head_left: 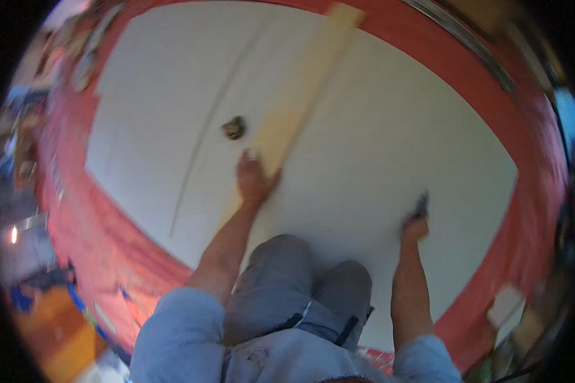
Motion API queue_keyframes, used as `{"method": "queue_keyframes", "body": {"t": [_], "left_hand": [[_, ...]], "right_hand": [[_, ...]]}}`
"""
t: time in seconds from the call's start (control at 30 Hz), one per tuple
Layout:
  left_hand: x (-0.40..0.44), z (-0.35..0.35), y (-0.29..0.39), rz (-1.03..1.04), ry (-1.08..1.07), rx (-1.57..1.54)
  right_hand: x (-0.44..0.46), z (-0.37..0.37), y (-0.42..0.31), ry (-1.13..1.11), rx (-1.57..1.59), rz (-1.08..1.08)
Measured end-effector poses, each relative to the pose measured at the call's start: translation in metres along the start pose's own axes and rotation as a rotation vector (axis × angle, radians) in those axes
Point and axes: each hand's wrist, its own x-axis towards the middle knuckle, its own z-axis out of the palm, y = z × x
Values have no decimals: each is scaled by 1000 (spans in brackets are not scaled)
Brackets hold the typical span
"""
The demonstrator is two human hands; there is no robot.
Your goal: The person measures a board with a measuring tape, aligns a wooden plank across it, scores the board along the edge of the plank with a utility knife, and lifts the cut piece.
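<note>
- Red covering (124, 220) surrounds the white panel (390, 127); blurred clutter (19, 147) lies far left.
- One dark line (201, 137) already marks the panel; drawn or cut, I can't tell.
- Near it, a small dark object (234, 128) sits clear of the board.
- My left hand (254, 182) rests on the pale board (297, 105), thumb apart.
- No line shows along its right edge.
- My right fingers (414, 228) clamp a dark tool (422, 204), well apart from it.

Lt blue-grey shirt (287, 359) w/ short sleeves (179, 329), forearms (410, 287) bare; plain grey trousers (275, 277), two short dk strips (348, 330) nr waist, fine detail too blurred.
</note>
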Motion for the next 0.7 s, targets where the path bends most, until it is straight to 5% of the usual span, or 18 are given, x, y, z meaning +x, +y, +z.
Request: {"method": "queue_keyframes", "body": {"t": [0.37,0.67,0.7], "left_hand": [[-15,8,-7,34,43,4],[16,75,-58,206,131,149],[18,67,-56,240,180,127]], "right_hand": [[-41,12,-22,150,103,-21],[-46,-29,13,-297,199,-110],[-53,-51,35,-426,28,-298]]}}
